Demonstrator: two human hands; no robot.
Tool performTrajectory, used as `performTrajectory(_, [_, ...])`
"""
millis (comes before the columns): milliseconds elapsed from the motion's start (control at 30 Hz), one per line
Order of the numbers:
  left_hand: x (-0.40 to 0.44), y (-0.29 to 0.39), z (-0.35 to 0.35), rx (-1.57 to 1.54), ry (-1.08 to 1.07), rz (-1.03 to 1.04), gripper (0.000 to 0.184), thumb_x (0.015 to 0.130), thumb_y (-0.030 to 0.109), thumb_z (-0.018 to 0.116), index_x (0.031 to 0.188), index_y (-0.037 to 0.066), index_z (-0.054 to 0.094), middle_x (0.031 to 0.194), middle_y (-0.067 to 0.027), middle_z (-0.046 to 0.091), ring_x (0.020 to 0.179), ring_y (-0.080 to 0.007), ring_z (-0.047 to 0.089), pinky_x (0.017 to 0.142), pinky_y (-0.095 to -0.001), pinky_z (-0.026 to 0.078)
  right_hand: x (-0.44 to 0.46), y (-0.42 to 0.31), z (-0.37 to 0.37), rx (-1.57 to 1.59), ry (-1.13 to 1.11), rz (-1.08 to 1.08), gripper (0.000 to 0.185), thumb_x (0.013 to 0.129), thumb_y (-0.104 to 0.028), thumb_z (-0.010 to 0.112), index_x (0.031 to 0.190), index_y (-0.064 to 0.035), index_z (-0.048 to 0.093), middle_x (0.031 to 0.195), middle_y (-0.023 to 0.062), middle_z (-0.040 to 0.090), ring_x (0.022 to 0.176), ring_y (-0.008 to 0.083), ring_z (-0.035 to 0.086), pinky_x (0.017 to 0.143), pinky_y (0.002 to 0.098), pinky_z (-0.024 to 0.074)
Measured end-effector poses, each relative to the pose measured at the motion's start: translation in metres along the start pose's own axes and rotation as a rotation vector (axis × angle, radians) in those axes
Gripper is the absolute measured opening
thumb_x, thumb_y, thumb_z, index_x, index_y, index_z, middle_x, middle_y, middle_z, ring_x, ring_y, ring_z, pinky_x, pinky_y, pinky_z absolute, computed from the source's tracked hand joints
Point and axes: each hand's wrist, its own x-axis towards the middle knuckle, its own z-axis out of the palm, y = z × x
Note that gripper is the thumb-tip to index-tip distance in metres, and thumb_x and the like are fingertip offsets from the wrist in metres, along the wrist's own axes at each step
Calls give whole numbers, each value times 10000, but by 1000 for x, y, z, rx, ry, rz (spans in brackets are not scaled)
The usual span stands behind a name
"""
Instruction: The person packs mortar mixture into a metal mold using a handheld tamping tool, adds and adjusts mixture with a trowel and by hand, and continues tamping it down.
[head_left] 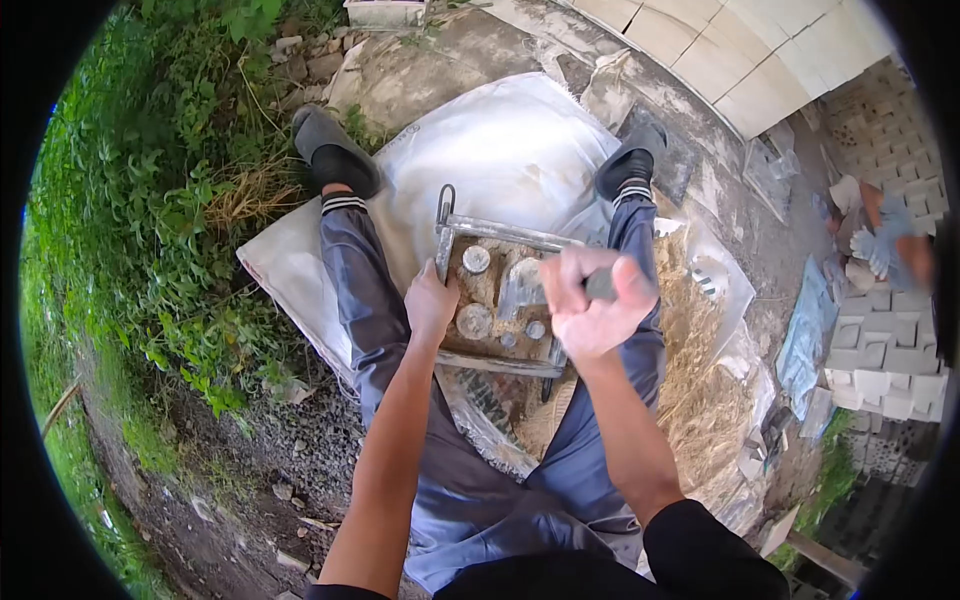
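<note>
A rectangular frame (500, 366) with a loop handle at its upper left corner sits between my legs. Sand fills it, with several round pale discs (476, 260) set in the surface. My left hand (432, 305) is closed on the frame's left side. Above the right side, my right hand (603, 305) is curled around a dark grey piece (601, 284), perhaps a tool handle; its kind is unclear. A shiny, blurred flat shape (522, 288) shows over the sand just left of that hand, and whether it joins the grey piece I cannot tell.
A white sack sheet (480, 130) lies beneath, with loose sand (690, 340) heaped beside my right leg. Stacked pale blocks (885, 350) and another person's gloved hand (875, 250) are at far right. Green plants (150, 200) and gravel (300, 440) border the left.
</note>
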Motion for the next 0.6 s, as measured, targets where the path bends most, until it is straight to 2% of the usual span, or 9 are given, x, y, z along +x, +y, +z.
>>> performTrajectory(67, [0,4,-4,11,27,9,296,833,276,572,877,-16,556,834,-251,623,825,-434,591,713,-494,470,-23,44,-17,-128,-38,25,642,854,-596,308,439,-107,276,402,4,269,355,115,242,365,287,152])
performTrajectory(100, [2,6,-6,4,40,17,296,833,276,572,877,-16,556,834,-251,623,825,-434,591,713,-494,470,-18,40,-15,-48,-53,54,647,850,-598,323,443,-98,265,401,3,264,361,117,245,375,285,155])
performTrajectory(200, [1,9,-7,-25,11,8,287,835,271,569,869,-14,554,837,-249,623,825,-434,590,710,-495,469,-15,26,-7,-85,-5,108,648,856,-594,324,444,-98,267,403,2,263,365,121,250,381,286,157])
performTrajectory(267, [0,5,-5,16,2,11,234,824,234,559,855,5,522,842,-223,624,810,-417,595,708,-500,468,-20,-5,9,-34,-47,53,642,860,-574,333,446,-88,274,400,7,268,368,120,251,379,291,158])
performTrajectory(333, [-1,-2,-2,30,5,7,236,826,237,560,855,6,521,841,-218,625,806,-416,596,707,-500,469,-36,8,11,-24,-6,32,639,850,-578,353,447,-88,274,405,1,265,373,118,242,384,287,156])
performTrajectory(400, [1,6,-4,21,33,36,239,827,241,561,855,7,520,839,-214,626,802,-415,597,705,-500,471,-47,39,-3,-87,-81,31,634,856,-570,357,445,-94,276,413,-3,264,372,117,247,385,283,165])
performTrajectory(467, [-2,5,-5,10,29,35,248,830,250,560,858,6,523,841,-215,627,803,-416,599,709,-500,473,-38,34,-3,-95,-88,28,624,866,-559,349,443,-106,275,412,-4,270,366,115,261,371,286,163])
performTrajectory(567, [4,9,-9,-13,9,7,269,831,261,563,876,-4,543,848,-231,625,823,-423,596,727,-499,469,-24,11,6,64,5,51,605,872,-535,328,445,-112,265,406,3,286,360,121,265,360,286,163])
performTrajectory(600, [0,4,-6,-23,-11,-17,282,835,266,560,889,-11,559,848,-246,623,835,-431,592,738,-496,465,-21,-2,9,2,-20,42,616,872,-546,316,438,-112,269,408,6,292,356,124,256,361,288,160])
